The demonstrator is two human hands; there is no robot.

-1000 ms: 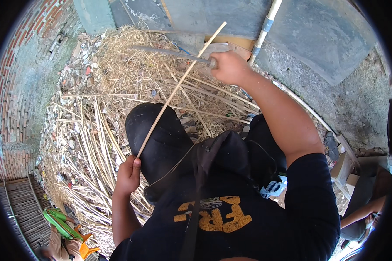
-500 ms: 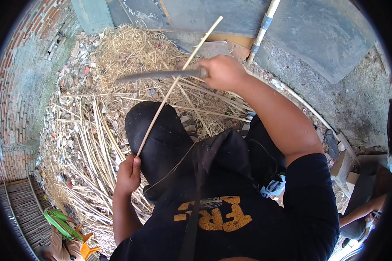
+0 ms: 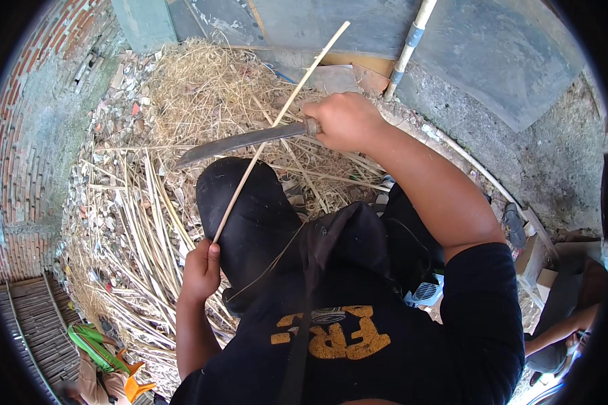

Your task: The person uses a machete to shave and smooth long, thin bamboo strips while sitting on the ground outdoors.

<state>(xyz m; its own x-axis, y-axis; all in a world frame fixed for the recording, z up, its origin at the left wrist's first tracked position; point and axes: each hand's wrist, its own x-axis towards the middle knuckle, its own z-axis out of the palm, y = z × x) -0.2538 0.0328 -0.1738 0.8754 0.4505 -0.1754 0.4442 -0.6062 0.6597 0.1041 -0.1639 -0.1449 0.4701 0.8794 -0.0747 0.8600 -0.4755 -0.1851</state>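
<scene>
My left hand point(image 3: 200, 270) is closed round the lower end of a long pale bamboo strip point(image 3: 245, 177), beside my left knee. The strip slants up and away to the right, passing over my thigh. In my right hand point(image 3: 344, 121) is the handle of a machete point(image 3: 240, 140). Its dark blade points left and crosses the strip at about the middle, touching or very close to it; which one I cannot tell. The blade's tip is just beyond my left knee.
Many split bamboo strips point(image 3: 152, 236) lie on the rubble at my left. A heap of fine shavings point(image 3: 206, 84) is in front, near a grey wall panel point(image 3: 493, 61) and a striped pole point(image 3: 407, 50). Other people sit at lower left point(image 3: 98, 351) and lower right point(image 3: 564, 331).
The machete has slid down along the strip toward me, its blade now tilted with the tip lower. My left hand and the strip have barely moved.
</scene>
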